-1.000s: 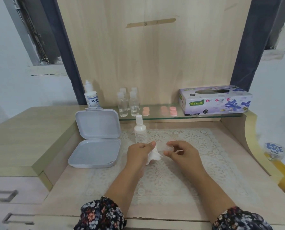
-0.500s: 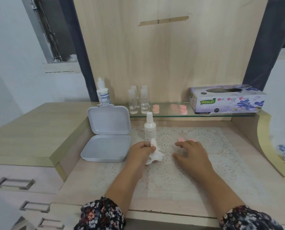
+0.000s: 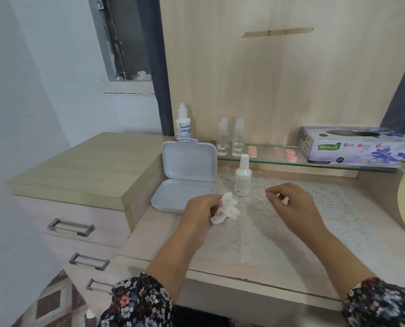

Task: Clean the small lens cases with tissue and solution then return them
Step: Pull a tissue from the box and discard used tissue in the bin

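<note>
Pale wooden desk [image 3: 163, 234] with white lace mat [image 3: 338, 208]: left hand [image 3: 202, 214] grips crumpled white tissue [image 3: 227, 208] at centre frame; right hand [image 3: 291, 204] pinches something small, unclear. 3 pink round lens cases [image 3: 291, 155] sit on the glass shelf [image 3: 267, 160] above both hands.

pale wood back panel [image 3: 279, 79], white wall [image 3: 31, 79], drawers [image 3: 78, 232] at left.

Hidden, cropped or unclear

Whatever my right hand [image 3: 291, 204] pinches sits behind curled fingers, unreadable. My left palm covers part of the tissue [image 3: 225, 207]. Eye-drop bottle [image 3: 183, 125] label cut by the box lid [image 3: 189, 161]. Pink cases [image 3: 291, 155] blurred.
</note>
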`<state>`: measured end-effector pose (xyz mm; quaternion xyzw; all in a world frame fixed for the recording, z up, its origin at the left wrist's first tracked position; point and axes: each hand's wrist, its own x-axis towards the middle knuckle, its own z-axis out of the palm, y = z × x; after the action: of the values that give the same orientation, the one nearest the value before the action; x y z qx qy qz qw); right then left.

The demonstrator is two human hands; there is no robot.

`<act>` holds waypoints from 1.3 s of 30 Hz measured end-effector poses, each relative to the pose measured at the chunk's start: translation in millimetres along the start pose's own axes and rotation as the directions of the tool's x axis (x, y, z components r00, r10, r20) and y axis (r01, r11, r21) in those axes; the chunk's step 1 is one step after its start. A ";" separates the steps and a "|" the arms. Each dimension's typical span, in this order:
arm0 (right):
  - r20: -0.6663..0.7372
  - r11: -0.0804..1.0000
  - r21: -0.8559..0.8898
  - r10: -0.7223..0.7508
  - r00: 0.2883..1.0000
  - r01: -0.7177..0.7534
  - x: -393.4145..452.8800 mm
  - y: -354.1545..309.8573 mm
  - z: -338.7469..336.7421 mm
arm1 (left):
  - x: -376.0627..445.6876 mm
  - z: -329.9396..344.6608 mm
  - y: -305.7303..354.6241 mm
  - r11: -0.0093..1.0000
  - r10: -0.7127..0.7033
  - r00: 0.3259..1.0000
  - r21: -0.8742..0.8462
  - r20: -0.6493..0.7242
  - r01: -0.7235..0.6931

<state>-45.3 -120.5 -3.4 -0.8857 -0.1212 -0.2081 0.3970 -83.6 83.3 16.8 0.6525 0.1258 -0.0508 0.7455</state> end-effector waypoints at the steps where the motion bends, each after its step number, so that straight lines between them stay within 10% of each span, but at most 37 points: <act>1: 0.027 0.998 0.068 0.007 1.000 -0.009 -1.3 -13.6 4.0 | -4.5 -7.0 0.0 0.999 -0.006 1.000 -0.034 0.008 0.006; 17: 0.556 0.839 0.494 -0.102 0.825 -0.229 -55.3 -170.6 143.9 | -66.0 -189.6 -26.5 0.994 0.109 0.970 0.056 -0.218 -0.099; 31: 0.745 0.961 0.264 -0.257 0.615 0.082 -130.9 -228.8 267.2 | -111.2 -323.7 -88.0 0.977 -0.142 0.963 0.123 -0.229 0.173; 39: 0.931 0.987 0.077 -0.020 0.366 -0.142 -186.2 -221.8 331.0 | -123.4 -354.4 -141.5 0.801 -0.309 0.867 0.385 -0.392 0.459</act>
<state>-204.0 265.1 -143.1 -0.8218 -0.3050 0.3499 0.3305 -279.4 401.5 -129.1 0.7717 0.3564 -0.1284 0.5108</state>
